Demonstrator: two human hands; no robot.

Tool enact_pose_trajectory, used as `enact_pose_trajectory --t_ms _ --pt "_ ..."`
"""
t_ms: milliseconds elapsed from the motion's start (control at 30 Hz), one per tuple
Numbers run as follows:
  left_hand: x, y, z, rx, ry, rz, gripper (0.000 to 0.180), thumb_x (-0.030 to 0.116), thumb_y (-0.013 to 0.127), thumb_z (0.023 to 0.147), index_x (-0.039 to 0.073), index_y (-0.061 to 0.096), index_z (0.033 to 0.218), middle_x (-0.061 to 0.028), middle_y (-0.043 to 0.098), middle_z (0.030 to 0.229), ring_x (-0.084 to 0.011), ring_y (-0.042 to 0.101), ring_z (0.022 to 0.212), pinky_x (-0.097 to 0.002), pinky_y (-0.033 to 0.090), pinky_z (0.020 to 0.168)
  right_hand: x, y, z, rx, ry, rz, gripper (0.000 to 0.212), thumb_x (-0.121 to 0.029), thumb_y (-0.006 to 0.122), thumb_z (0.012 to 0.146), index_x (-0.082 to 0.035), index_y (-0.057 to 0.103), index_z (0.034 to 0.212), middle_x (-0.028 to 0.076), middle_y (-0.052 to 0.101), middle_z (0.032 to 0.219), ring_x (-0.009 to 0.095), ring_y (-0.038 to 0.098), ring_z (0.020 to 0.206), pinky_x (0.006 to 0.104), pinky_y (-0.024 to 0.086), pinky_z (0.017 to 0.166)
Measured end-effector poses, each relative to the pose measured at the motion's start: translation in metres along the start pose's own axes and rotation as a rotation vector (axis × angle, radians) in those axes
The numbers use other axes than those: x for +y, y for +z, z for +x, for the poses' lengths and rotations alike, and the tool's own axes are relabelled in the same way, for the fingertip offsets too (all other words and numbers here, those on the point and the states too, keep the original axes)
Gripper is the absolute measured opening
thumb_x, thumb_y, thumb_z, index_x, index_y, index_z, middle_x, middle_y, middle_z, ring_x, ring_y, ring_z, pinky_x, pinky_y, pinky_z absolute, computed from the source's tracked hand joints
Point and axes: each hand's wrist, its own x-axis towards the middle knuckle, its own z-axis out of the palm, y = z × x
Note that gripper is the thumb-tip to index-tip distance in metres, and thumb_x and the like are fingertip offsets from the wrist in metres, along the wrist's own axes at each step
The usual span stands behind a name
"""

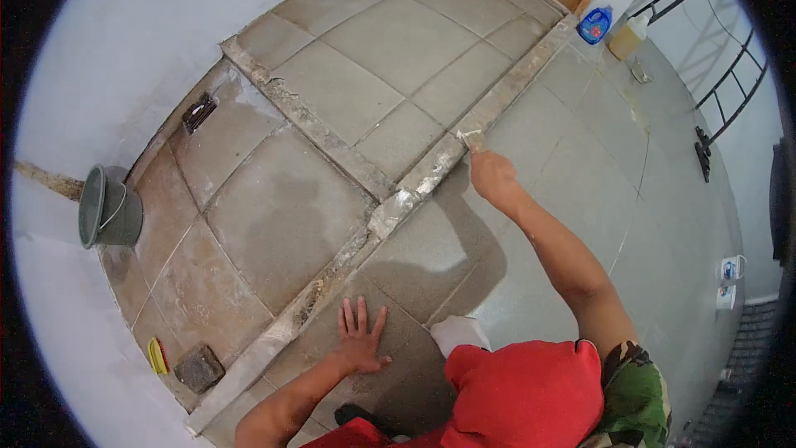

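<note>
My right hand point(493, 177) is closed around a small flat-ended tool point(473, 140), its exact kind too small to tell. The tool's end touches the top of a long raised curb point(514, 85) crossing the tiled floor. Whitish, wet-looking patches lie on the curb just left of the tool. My left hand point(360, 340) rests flat on the grey floor tiles on the near side of the curb, fingers spread, holding nothing.
A grey bucket point(120, 214) stands by the left wall, below a floor drain point(199, 113). A yellow brush point(157, 356) and a rough block point(200, 367) lie at lower left. A blue bottle point(594, 25), yellowish jug point(629, 38) and black ladder point(733, 87) are at right.
</note>
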Motion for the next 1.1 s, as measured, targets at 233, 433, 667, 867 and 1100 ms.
enact_pose_trajectory --t_ms 233,433,667,867,1100 --pt "0.001 -0.002 0.001 -0.002 0.003 0.008 0.115 0.064 0.065 0.082 0.014 -0.003 0.160 -0.0375 -0.017 0.157 -0.0623 -0.022 0.140 -0.0702 -0.007 0.112 -0.001 0.004 -0.005 0.020 -0.036 -0.122 0.053 -0.007 0.048 0.094 0.003 0.042 0.146 0.018 0.073 0.089 0.032 0.073 0.081 0.0428 0.059 0.067" --pt "0.001 -0.004 -0.001 -0.012 0.001 0.005 0.115 0.064 0.065 0.082 0.015 -0.004 0.160 -0.0364 -0.017 0.158 -0.0610 -0.022 0.141 -0.0698 -0.007 0.112 -0.012 -0.014 -0.009 -0.008 -0.027 -0.130 0.042 -0.012 0.048 0.098 0.002 0.051 0.137 0.017 0.073 0.098 0.031 0.074 0.085 0.0413 0.060 0.068" --pt "0.002 -0.005 -0.002 -0.013 -0.013 0.009 0.116 0.062 0.067 0.081 0.015 -0.003 0.160 -0.0361 -0.018 0.158 -0.0606 -0.023 0.141 -0.0694 -0.007 0.112 -0.014 -0.013 -0.012 -0.014 -0.048 -0.151 0.048 -0.012 0.048 0.098 0.004 0.046 0.143 0.018 0.073 0.098 0.032 0.073 0.088 0.0417 0.060 0.070" --pt "0.002 -0.005 -0.001 -0.001 -0.008 0.008 0.117 0.062 0.067 0.080 0.016 -0.004 0.160 -0.0362 -0.018 0.158 -0.0609 -0.023 0.140 -0.0699 -0.005 0.113 -0.003 0.007 0.001 0.070 -0.051 -0.066 0.058 -0.005 0.050 0.091 0.000 0.041 0.148 0.022 0.072 0.090 0.036 0.073 0.081 0.0455 0.059 0.072" --pt "-0.003 0.010 0.004 0.013 -0.015 0.047 0.124 0.071 0.067 0.075 0.017 -0.006 0.160 -0.0375 -0.020 0.156 -0.0629 -0.022 0.139 -0.0720 -0.007 0.111 -0.003 0.007 0.006 0.025 -0.049 0.042 0.051 -0.009 0.049 0.092 0.001 0.047 0.141 0.025 0.071 0.094 0.039 0.071 0.086 0.0481 0.058 0.075"
